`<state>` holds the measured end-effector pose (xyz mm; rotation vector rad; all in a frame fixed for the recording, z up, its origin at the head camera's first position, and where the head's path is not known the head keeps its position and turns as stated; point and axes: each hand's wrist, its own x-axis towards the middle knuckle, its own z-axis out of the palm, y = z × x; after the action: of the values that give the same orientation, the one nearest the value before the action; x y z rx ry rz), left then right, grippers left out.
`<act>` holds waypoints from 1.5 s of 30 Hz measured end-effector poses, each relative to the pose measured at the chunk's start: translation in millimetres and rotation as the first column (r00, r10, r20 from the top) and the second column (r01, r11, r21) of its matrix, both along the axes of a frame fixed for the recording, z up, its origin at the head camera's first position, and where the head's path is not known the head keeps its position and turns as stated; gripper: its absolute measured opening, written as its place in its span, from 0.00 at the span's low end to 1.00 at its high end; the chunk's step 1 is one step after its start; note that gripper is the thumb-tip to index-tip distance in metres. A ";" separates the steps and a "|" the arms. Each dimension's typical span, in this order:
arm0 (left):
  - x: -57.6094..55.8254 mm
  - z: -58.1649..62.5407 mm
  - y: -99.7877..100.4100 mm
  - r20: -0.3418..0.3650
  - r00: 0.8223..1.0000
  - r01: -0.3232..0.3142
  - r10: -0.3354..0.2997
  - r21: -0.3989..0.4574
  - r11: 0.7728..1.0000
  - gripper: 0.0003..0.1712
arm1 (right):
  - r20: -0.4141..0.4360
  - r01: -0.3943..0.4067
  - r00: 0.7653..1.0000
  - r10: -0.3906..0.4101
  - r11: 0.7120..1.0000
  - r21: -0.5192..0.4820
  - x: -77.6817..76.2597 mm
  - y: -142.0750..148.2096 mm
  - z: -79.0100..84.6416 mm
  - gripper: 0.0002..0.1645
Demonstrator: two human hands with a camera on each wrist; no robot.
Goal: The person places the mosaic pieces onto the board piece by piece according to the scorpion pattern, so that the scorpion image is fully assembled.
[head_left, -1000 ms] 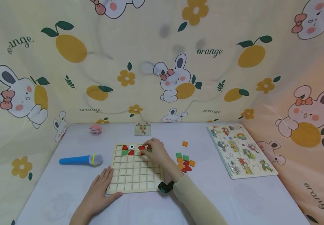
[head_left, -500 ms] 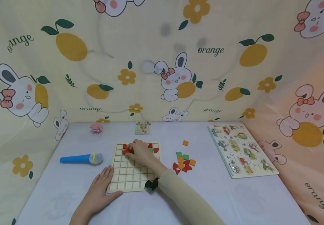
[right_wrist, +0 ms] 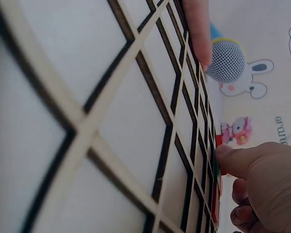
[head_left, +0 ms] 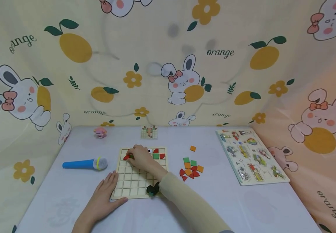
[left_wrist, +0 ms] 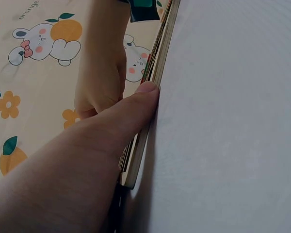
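Note:
A pale wooden grid board (head_left: 131, 183) lies at the middle of the table. My left hand (head_left: 102, 194) rests against its front left corner, fingers straight along the left side and thumb at the front edge. Over the board's far left cells, my right hand (head_left: 143, 159) pinches a red quarter-circle tile (head_left: 126, 157); the right wrist view shows the thumb (right_wrist: 235, 158) against red. The right hand partly covers nearby tiles. To its right on the board sit an eye tile (head_left: 150, 150), a green square tile (head_left: 156, 156) and red tiles (head_left: 162, 156).
Loose red, orange and green tiles (head_left: 188, 172) lie right of the board, with one orange square (head_left: 192, 148) farther back. A blue toy microphone (head_left: 84, 164) lies left. Behind are a pink toy (head_left: 100, 132) and a pattern card (head_left: 149, 132); a picture puzzle board (head_left: 252, 158) is at right.
My right hand has moved left from the board's far right cells to its far left ones, and a red quarter-circle tile has shifted left with the fingers. My left hand stays put.

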<state>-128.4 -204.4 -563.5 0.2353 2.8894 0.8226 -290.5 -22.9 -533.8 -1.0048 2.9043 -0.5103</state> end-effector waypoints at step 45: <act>-0.4 2.9 0.7 0.024 1.000 0.004 -0.003 -0.019 1.000 0.69 | 0.023 0.111 0.994 -0.111 0.994 0.007 -2.1 -25.3 5.0 0.12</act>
<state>-128.8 -203.7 -560.6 0.2269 2.8723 0.7909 -292.6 -48.2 -528.8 -0.8346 2.9508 -0.5143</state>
